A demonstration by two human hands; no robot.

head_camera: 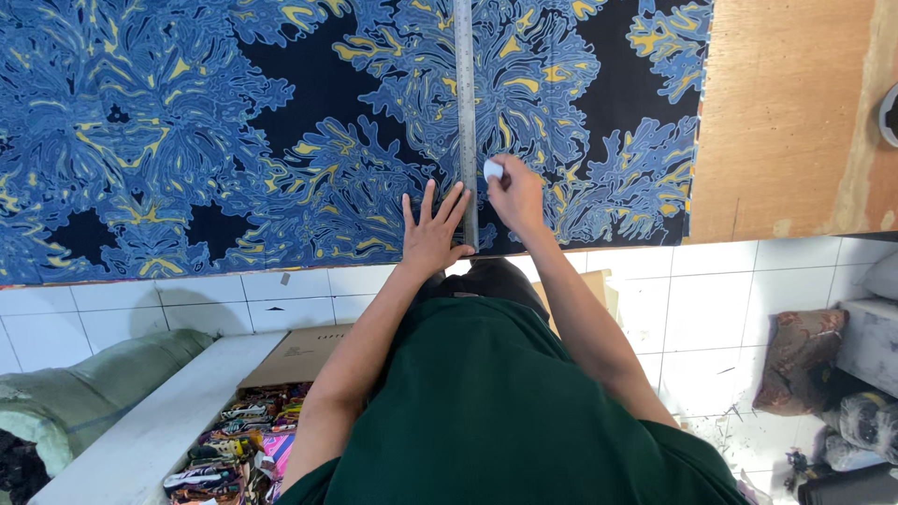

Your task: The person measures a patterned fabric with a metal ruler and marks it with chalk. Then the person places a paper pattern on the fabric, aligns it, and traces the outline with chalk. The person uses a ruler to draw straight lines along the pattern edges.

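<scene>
A blue, black and yellow patterned fabric (234,131) lies spread over a wooden table (786,122). A long metal ruler (465,84) runs across the fabric toward me. My left hand (432,229) presses flat on the cloth with fingers spread, its fingertips against the ruler's near end. My right hand (514,192) sits just right of the ruler and pinches a small white piece of chalk (492,169) against the ruler's edge. My green shirt fills the lower middle of the view.
White floor tiles (702,309) lie below the table edge. An open cardboard box (290,360) holds several colourful fabric scraps (238,444). A green sack (84,393) sits at left, and a brown patterned cushion (800,355) and bundles lie at right.
</scene>
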